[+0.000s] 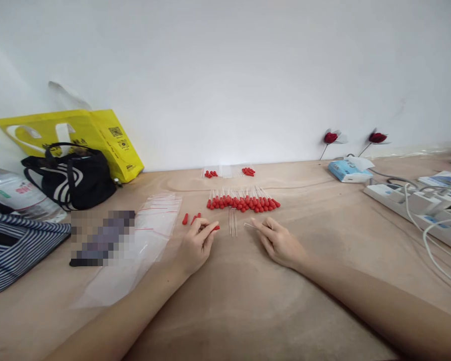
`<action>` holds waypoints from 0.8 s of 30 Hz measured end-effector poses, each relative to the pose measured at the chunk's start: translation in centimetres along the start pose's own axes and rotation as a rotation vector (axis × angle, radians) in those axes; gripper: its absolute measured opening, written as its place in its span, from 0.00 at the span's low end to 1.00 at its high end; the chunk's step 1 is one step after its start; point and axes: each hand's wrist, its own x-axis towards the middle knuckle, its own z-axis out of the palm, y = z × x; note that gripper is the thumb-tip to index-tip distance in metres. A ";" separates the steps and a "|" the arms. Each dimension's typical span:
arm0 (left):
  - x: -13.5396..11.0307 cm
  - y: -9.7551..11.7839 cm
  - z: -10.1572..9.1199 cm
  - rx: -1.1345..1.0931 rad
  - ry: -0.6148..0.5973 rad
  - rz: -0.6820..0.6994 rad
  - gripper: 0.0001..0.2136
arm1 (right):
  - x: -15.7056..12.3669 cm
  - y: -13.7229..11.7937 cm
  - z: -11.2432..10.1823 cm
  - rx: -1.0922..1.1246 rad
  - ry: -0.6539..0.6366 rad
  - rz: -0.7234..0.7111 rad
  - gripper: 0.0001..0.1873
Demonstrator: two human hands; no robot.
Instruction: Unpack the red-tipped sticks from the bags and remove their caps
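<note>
My left hand (198,245) is closed in a pinch on a red rubber bulb (216,228), held just above the table. Across from it, my right hand (280,243) pinches a thin clear glass tube (249,225) that points toward the left hand. The bulb and the tube are apart. Between the hands lie several loose glass tubes (233,223). Beyond them is a row of droppers (244,200), clear tubes with red bulbs on the near ends. A few loose red bulbs (185,219) lie by my left hand, one partly behind its fingers.
Clear zip bags (150,240) lie to the left; another bag (227,171) with red bulbs lies by the wall. A black bag (86,175), yellow bag (124,135) and large bottle (18,193) stand left. A tissue pack (348,171) and power strip (417,205) with cables are right.
</note>
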 end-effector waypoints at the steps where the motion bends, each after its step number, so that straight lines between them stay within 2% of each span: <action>1: 0.0 0.0 0.1 0.004 0.000 -0.011 0.11 | 0.1 0.1 0.1 0.027 -0.005 -0.002 0.23; 3: 0.0 -0.2 0.2 0.019 -0.008 -0.039 0.13 | 0.5 0.2 0.4 0.089 -0.010 0.013 0.24; 5: 0.1 -0.6 0.3 0.031 -0.022 -0.091 0.14 | 1.0 0.3 0.7 0.148 -0.005 0.056 0.21; 9: 0.6 -2.0 0.0 0.031 -0.003 -0.295 0.13 | 1.9 0.2 1.4 0.167 0.032 0.125 0.10; 12: 1.2 -3.5 -0.6 0.114 0.039 -0.415 0.11 | 2.5 0.1 2.0 0.141 0.076 0.139 0.09; 17: 1.5 -4.9 -1.1 0.285 -0.033 -0.440 0.09 | 3.1 0.2 2.8 0.141 0.075 0.156 0.11; 24: 1.5 -4.3 -0.6 0.339 -0.123 -0.406 0.09 | 3.8 -0.4 2.8 0.214 0.020 0.135 0.09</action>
